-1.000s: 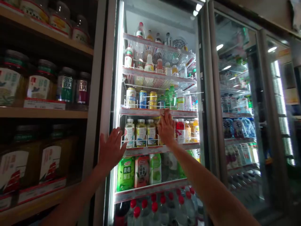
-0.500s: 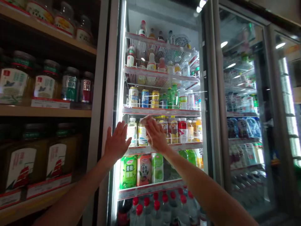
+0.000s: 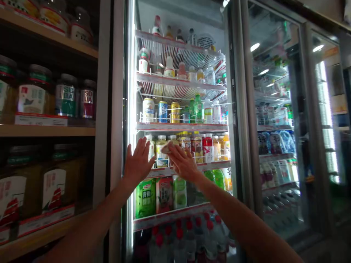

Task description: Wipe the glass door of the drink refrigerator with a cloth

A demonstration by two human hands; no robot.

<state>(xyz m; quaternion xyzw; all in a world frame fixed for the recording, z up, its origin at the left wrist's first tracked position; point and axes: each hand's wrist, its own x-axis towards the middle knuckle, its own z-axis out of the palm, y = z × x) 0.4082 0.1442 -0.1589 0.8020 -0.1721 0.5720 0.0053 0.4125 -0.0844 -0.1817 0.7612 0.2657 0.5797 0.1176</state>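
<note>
**Cloth pressed against the glass door of a drinks cooler**

A shop aisle is seen, lined on the right by tall refrigerated cabinets with glass fronts and metal frames. The nearest glass door (image 3: 186,109) is lit from within by a bright strip along its left edge. Behind it, white wire shelves (image 3: 181,82) are stacked with bottles and cans; a row of capped bottles (image 3: 192,146) is ranged on the middle shelf, green cartons below it, and red-capped bottles at the bottom. On the left, wooden shelves (image 3: 46,130) are filled with large labelled jars (image 3: 31,96) and are left in dim light.

A small pale cloth (image 3: 166,148) is held flat against the glass at the level of the middle shelf, under the fingertips of the right hand (image 3: 182,163). Its long axis is laid roughly level, tilted slightly up to the right; most of it is hidden by the fingers. The left hand (image 3: 138,162) is spread open, fingers pointing up, and is laid flat on the glass just beside the door's left frame, with nothing gripped.
</note>
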